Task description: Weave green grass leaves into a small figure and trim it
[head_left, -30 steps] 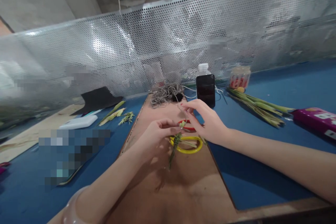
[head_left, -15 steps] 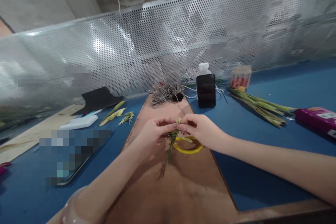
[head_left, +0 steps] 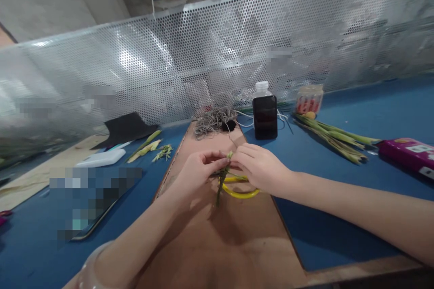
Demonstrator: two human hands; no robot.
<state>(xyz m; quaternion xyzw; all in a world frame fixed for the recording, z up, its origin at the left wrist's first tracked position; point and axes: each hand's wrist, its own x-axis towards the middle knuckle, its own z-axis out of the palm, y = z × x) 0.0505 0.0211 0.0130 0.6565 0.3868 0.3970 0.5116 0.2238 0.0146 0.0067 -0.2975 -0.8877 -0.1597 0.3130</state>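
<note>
Just beside the ring [head_left: 242, 194], pinches the stem [head_left: 220, 188] with left grip [head_left: 198, 170] and right grip [head_left: 260, 169]; may snap or slip if twisted hard.

Single head-worn view, looking forward and down, close over the hands [head_left: 230, 169], edges probably distorted

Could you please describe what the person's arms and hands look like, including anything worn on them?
Both forearms are bare, with no sleeves in view and no gloves on the left hand or right hand. A pale, smooth bangle circles the left wrist. No rings or watch can be made out.
</note>
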